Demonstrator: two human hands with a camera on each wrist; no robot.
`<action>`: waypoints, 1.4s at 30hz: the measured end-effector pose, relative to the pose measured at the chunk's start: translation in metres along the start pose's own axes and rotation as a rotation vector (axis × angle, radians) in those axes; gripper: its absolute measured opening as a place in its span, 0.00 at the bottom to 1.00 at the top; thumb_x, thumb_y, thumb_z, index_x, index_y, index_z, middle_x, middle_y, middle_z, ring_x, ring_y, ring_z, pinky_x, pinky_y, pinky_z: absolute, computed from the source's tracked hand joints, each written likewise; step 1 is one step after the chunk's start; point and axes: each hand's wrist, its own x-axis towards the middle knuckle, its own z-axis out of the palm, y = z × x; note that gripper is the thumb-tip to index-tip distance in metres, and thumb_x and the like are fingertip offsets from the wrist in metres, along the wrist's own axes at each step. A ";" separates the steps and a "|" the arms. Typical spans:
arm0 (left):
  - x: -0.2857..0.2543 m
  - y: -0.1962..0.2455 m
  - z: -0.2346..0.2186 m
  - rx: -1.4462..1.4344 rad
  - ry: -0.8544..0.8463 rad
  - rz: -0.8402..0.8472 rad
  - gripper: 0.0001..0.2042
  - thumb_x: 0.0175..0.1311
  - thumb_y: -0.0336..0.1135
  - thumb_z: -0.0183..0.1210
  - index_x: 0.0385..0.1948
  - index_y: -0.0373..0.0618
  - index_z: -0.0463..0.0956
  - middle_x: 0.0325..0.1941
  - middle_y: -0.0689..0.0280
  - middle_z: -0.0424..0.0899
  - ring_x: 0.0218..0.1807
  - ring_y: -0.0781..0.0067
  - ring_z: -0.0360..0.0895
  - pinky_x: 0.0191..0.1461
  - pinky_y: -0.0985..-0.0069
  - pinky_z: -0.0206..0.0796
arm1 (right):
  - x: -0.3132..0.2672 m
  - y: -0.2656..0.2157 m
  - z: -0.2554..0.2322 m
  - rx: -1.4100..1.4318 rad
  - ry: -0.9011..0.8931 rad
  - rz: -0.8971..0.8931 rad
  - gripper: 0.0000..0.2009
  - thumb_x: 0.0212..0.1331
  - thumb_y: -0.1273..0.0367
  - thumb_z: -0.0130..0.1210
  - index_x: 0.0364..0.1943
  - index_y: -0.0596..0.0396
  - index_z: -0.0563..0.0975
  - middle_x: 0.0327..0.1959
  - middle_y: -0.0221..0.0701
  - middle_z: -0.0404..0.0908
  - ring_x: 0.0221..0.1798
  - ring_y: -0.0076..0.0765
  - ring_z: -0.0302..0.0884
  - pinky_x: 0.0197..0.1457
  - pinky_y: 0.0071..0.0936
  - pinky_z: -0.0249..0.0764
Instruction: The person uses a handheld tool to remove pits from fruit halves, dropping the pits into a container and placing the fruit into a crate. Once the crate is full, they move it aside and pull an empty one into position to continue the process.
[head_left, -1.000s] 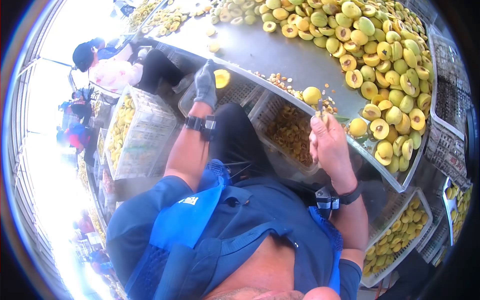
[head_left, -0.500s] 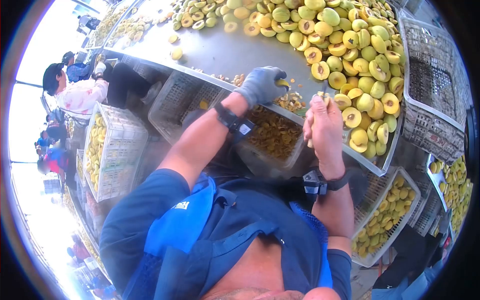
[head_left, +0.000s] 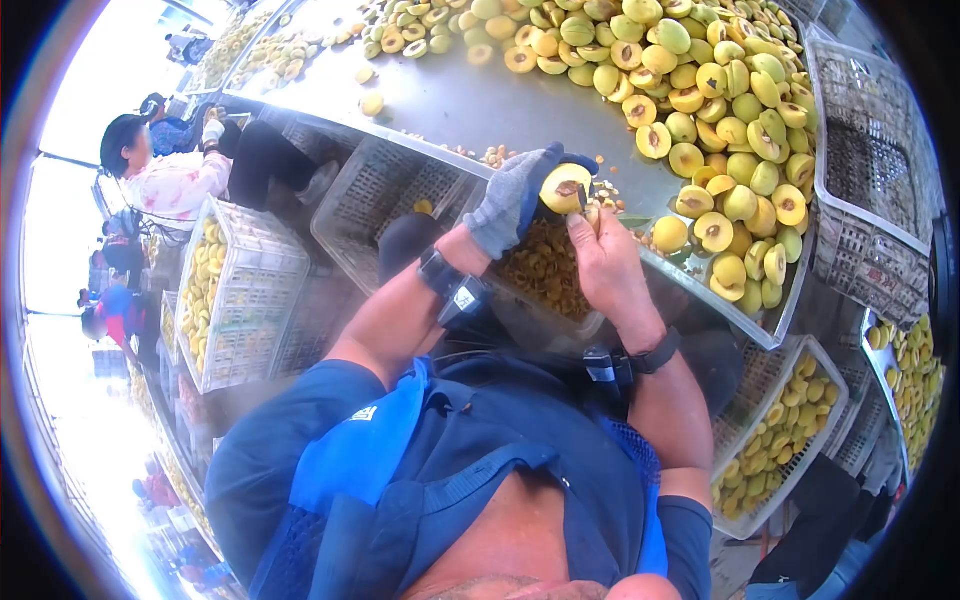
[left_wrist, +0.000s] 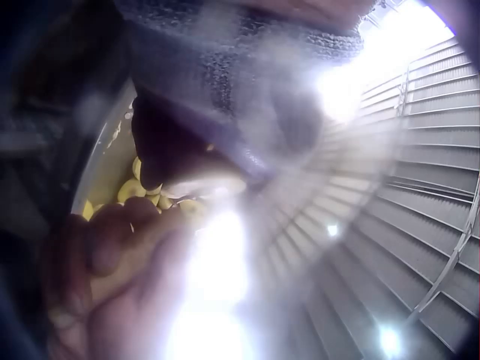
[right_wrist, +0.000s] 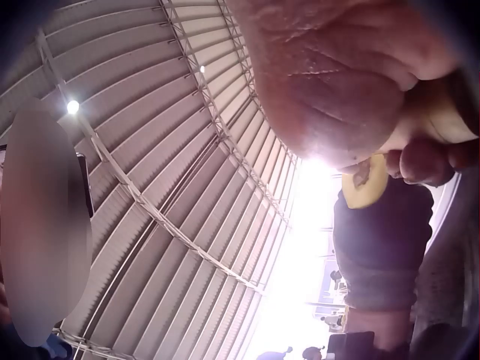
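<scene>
My left hand [head_left: 500, 210], in a grey and dark blue glove, holds a yellow peach half [head_left: 566, 188] cut side up, over the table's near edge. A brown pit hollow shows in its flesh. My bare right hand [head_left: 612, 268] grips a small knife [head_left: 584, 198], its narrow blade right at the peach half. In the right wrist view, its pale wooden handle [right_wrist: 439, 116] lies within the curled fingers, and the peach half [right_wrist: 366, 182] sits against the dark glove. The left wrist view is blurred by glare; the glove [left_wrist: 247, 82] fills its top.
Many peach halves [head_left: 740, 205] are heaped on the metal table [head_left: 450, 110], with loose pits [head_left: 497, 156] along its edge. Below my hands stands a crate of pits and scraps [head_left: 545, 270]. Crates of peaches stand left [head_left: 245, 300] and right [head_left: 790, 440]. Another person [head_left: 185, 170] sits at left.
My left hand was out at left near a yellow peach piece, then reached the table's edge and closed on fruit. Now it holds a peach half at the knife; the right hand has shifted left.
</scene>
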 end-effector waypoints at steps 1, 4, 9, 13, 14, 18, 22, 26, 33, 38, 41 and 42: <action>0.000 -0.004 0.003 -0.001 -0.001 0.001 0.16 0.65 0.31 0.62 0.54 0.41 0.80 0.49 0.59 0.88 0.49 0.65 0.85 0.57 0.70 0.75 | 0.001 0.004 0.007 -0.040 0.050 -0.087 0.17 0.75 0.57 0.50 0.39 0.60 0.73 0.23 0.30 0.74 0.26 0.30 0.73 0.33 0.31 0.70; 0.000 -0.018 0.009 0.648 0.171 0.409 0.13 0.71 0.37 0.55 0.47 0.39 0.83 0.40 0.58 0.87 0.43 0.66 0.84 0.50 0.71 0.76 | -0.003 -0.008 -0.002 0.269 -0.071 0.107 0.16 0.76 0.58 0.48 0.37 0.57 0.72 0.20 0.27 0.70 0.19 0.27 0.69 0.23 0.29 0.66; -0.011 -0.018 0.019 0.626 0.309 0.490 0.11 0.71 0.33 0.53 0.45 0.41 0.84 0.37 0.59 0.85 0.38 0.66 0.82 0.45 0.71 0.74 | -0.006 -0.009 0.004 0.549 -0.200 0.305 0.15 0.77 0.55 0.47 0.37 0.50 0.68 0.19 0.23 0.65 0.12 0.22 0.60 0.14 0.23 0.59; -0.013 -0.016 0.022 0.496 0.279 0.251 0.12 0.72 0.32 0.51 0.45 0.41 0.84 0.37 0.59 0.85 0.37 0.68 0.81 0.43 0.71 0.72 | -0.007 0.014 0.021 0.150 -0.036 0.068 0.15 0.76 0.60 0.45 0.43 0.61 0.72 0.23 0.32 0.74 0.23 0.32 0.73 0.27 0.35 0.70; -0.013 -0.017 0.021 0.541 0.274 0.274 0.13 0.72 0.32 0.50 0.45 0.41 0.84 0.37 0.59 0.85 0.37 0.70 0.80 0.43 0.71 0.73 | -0.008 0.018 0.025 -0.251 0.144 -0.228 0.17 0.75 0.60 0.46 0.46 0.64 0.72 0.27 0.37 0.78 0.29 0.37 0.78 0.35 0.39 0.75; -0.005 -0.019 0.017 0.499 0.235 0.381 0.13 0.73 0.33 0.50 0.44 0.41 0.85 0.37 0.61 0.86 0.35 0.75 0.79 0.42 0.74 0.73 | 0.001 0.014 0.013 0.276 -0.120 0.143 0.19 0.74 0.60 0.49 0.49 0.68 0.72 0.36 0.45 0.82 0.40 0.43 0.80 0.49 0.44 0.73; -0.002 -0.017 0.018 0.886 0.275 0.589 0.13 0.74 0.34 0.50 0.41 0.39 0.85 0.36 0.62 0.88 0.36 0.78 0.80 0.42 0.76 0.74 | -0.001 0.015 0.020 -0.069 0.026 -0.065 0.18 0.75 0.59 0.48 0.44 0.66 0.74 0.32 0.41 0.81 0.34 0.40 0.78 0.42 0.40 0.74; 0.001 -0.028 0.020 0.157 0.385 0.177 0.15 0.75 0.36 0.51 0.38 0.36 0.84 0.35 0.62 0.89 0.34 0.77 0.81 0.39 0.75 0.74 | -0.002 -0.003 0.005 0.422 -0.282 0.309 0.16 0.77 0.58 0.45 0.42 0.59 0.73 0.23 0.30 0.74 0.18 0.27 0.70 0.22 0.30 0.68; -0.012 -0.025 0.015 0.244 0.286 0.141 0.11 0.74 0.31 0.51 0.36 0.35 0.81 0.33 0.63 0.87 0.33 0.79 0.79 0.39 0.77 0.74 | -0.015 -0.018 0.005 0.605 -0.419 0.453 0.13 0.77 0.58 0.44 0.39 0.53 0.69 0.18 0.23 0.64 0.13 0.21 0.62 0.14 0.25 0.61; -0.019 -0.013 0.020 -0.158 0.182 0.018 0.10 0.74 0.32 0.51 0.39 0.36 0.79 0.37 0.63 0.86 0.39 0.79 0.80 0.44 0.79 0.74 | -0.018 -0.021 0.001 0.653 -0.494 0.557 0.15 0.76 0.56 0.45 0.39 0.53 0.69 0.20 0.22 0.64 0.13 0.20 0.60 0.14 0.24 0.60; -0.013 0.003 0.022 0.089 0.265 0.231 0.13 0.76 0.37 0.51 0.40 0.36 0.80 0.37 0.62 0.86 0.39 0.76 0.82 0.45 0.79 0.75 | -0.015 -0.018 -0.005 0.781 -0.578 0.561 0.16 0.76 0.55 0.45 0.39 0.53 0.70 0.21 0.22 0.65 0.13 0.19 0.59 0.15 0.22 0.59; -0.009 0.000 0.016 0.026 0.308 0.259 0.17 0.77 0.42 0.51 0.40 0.35 0.81 0.37 0.61 0.86 0.38 0.72 0.83 0.44 0.76 0.78 | -0.013 -0.018 -0.004 0.763 -0.575 0.525 0.16 0.76 0.54 0.45 0.39 0.53 0.70 0.21 0.22 0.65 0.13 0.19 0.59 0.15 0.22 0.58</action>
